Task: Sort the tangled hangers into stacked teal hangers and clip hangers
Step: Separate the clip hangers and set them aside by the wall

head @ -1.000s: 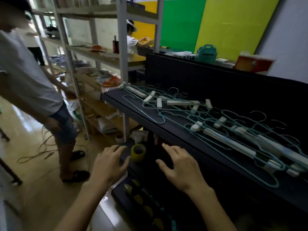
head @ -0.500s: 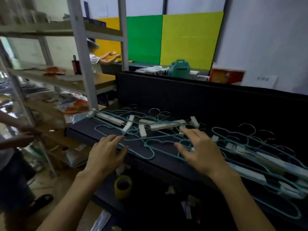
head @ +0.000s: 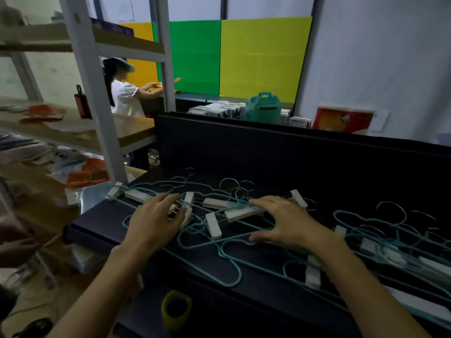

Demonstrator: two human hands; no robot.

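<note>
Two open palms, left hand [head: 156, 222], right hand [head: 289, 222], over tangled hangers [head: 227, 242] near shelf edge [head: 92, 237]

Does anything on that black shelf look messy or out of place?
Yes. The teal hangers lie tangled across the black shelf, wires crossing, with white clips pointing every way. Both hands, left and right, hover over the knot.

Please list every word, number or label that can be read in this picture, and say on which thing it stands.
No text here can be read.
White boxes: dark print, too small and blurred.
Red box: picture and marks, blurred.
White wall label: a faint mark, unreadable.
Teal carrier: dark strip, no letters legible.
Paper on wall: blurred.
</note>
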